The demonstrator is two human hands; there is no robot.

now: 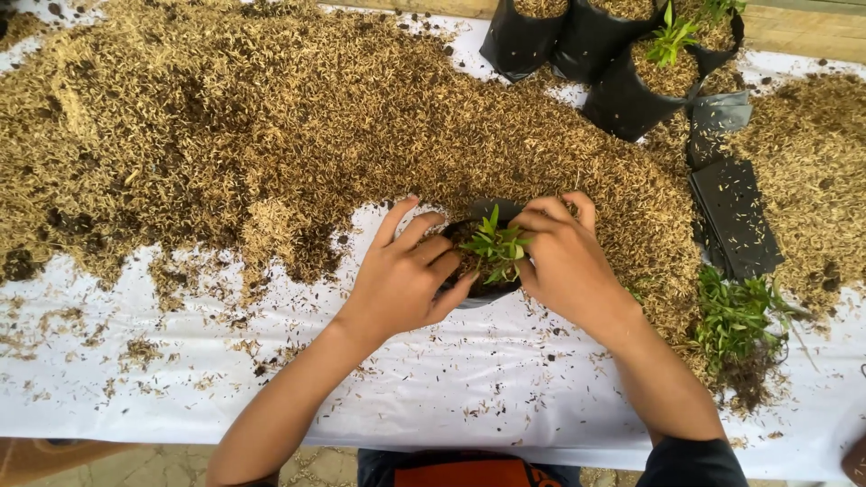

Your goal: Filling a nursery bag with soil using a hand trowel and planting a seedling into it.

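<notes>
The left hand (pixel 406 275) and right hand (pixel 564 257) cupped a small black grow bag (pixel 483 293) near the middle of the white sheet (pixel 451 388), fingers curled around a green seedling (pixel 496 245) in it. Behind and to both sides lay the husk heap (pixel 271 126). Bare sheet stretched toward the near edge. Filled black bags (pixel 622 99) stood far right, flat empty bags (pixel 735 216) and loose seedlings (pixel 735 316) right.
</notes>
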